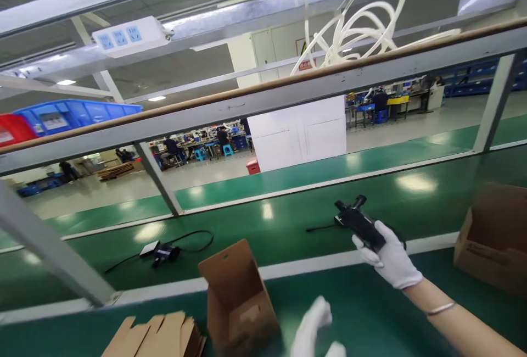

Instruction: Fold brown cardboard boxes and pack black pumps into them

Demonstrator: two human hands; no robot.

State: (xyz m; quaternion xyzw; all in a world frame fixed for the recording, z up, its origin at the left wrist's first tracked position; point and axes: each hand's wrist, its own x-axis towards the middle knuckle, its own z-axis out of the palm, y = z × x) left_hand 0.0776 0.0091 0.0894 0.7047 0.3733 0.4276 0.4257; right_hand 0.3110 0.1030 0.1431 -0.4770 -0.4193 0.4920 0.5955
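My right hand (pixel 389 261), in a white glove, grips a black device (pixel 357 221) with a thin cable, held just above the green conveyor belt (pixel 288 219). My left hand (pixel 315 329), also gloved and blurred, hovers low near the bottom edge with fingers apart, holding nothing. It is just right of an open small cardboard box (pixel 239 296) that stands on the near green worktop. A second black device with a cable (pixel 164 251) lies on the belt to the left.
A stack of flat cardboard blanks (pixel 156 338) lies at the bottom left. A larger open carton (pixel 494 236) stands at the right. A grey metal frame rail (pixel 263 101) crosses overhead, with a power strip (pixel 129 35), white coiled tubing (pixel 358 27) and blue bins (pixel 74 115).
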